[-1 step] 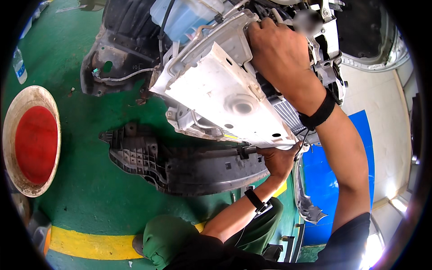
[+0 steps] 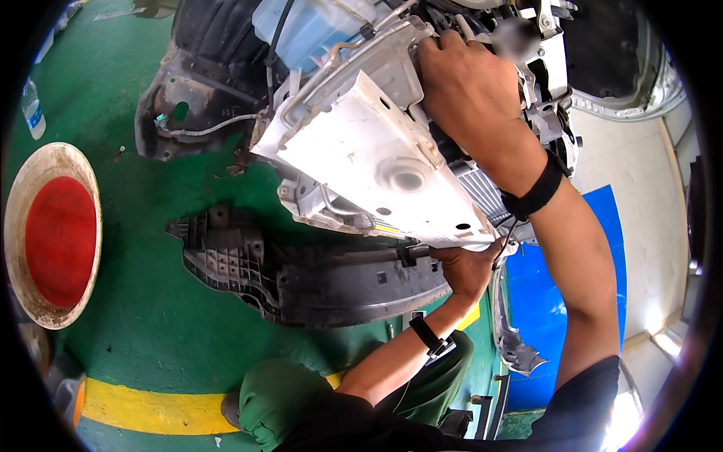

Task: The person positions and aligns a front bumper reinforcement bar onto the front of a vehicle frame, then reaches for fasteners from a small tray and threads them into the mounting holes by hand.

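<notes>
A white metal bumper beam (image 2: 361,151) with several holes slants across the front of a partly stripped car. Below its lower right end, my left hand (image 2: 468,270) is closed against the edge, its fingertips partly hidden. A thin black cable (image 2: 514,228) runs close to that thumb. My right hand (image 2: 471,84) reaches over the beam into the car's front, near a grey bracket (image 2: 403,64). Its fingers curl down, and what they hold is hidden. Finned radiator metal (image 2: 482,192) shows between the beam and my right wrist.
A black plastic car panel (image 2: 354,290) lies on the green floor under the beam. At the left stand a dirty white basin with a red middle (image 2: 62,241) and a plastic bottle (image 2: 33,113). A light blue tank (image 2: 305,34) sits at the top; a blue sheet (image 2: 535,294) lies right.
</notes>
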Available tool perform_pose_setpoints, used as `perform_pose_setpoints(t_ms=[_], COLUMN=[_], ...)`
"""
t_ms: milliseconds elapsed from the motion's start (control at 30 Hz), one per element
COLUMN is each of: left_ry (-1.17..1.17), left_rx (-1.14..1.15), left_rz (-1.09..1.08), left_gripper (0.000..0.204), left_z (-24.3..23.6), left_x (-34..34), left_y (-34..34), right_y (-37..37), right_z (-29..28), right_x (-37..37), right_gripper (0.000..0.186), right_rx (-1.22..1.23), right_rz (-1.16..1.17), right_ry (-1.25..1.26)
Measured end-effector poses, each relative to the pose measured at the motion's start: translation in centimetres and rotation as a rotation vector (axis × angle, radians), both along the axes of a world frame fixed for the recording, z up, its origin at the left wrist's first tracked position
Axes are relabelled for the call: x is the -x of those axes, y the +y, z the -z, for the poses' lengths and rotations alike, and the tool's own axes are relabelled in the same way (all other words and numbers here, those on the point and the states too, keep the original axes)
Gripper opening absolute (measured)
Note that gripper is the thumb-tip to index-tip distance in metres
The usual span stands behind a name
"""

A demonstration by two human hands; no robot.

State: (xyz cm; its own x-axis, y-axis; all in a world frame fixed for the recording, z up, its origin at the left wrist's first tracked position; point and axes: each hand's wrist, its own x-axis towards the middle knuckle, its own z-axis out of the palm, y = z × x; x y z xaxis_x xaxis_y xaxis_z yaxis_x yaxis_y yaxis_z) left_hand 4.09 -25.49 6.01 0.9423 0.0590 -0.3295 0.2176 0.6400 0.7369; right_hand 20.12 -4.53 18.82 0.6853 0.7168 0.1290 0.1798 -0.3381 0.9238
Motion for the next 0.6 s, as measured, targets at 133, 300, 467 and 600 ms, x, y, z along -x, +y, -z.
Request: perform_pose_setpoints(t_ms=[133, 300, 467, 600], left_ry=[0.046, -0.014, 0.005, -0.047], left_rx=[-0.012, 0.106, 0.029, -0.017], left_rz=[0.135, 0.082, -0.005, -0.021], left_gripper=[0.116, 0.12, 0.109, 0.109], left_z=[-0.3, -0.6, -0.5, -0.9], left_x=[0.3, 0.1, -0.6, 0.1], left_y=[0.5, 1.3, 0.3, 0.8], right_y=[-0.4, -0.4, 0.9, -1.0], right_z=[-0.1, -0.1, -0.6, -0.3], right_x=[-0.2, -0.3, 0.1, 0.1], right_gripper=[0.008, 0.018, 0.015, 0.01], right_rx=[-0.024, -0.006, -0.024, -0.01], right_rz=[-0.118, -0.004, -0.026, -0.083], right_ry=[-0.044, 0.065, 0.017, 0.042])
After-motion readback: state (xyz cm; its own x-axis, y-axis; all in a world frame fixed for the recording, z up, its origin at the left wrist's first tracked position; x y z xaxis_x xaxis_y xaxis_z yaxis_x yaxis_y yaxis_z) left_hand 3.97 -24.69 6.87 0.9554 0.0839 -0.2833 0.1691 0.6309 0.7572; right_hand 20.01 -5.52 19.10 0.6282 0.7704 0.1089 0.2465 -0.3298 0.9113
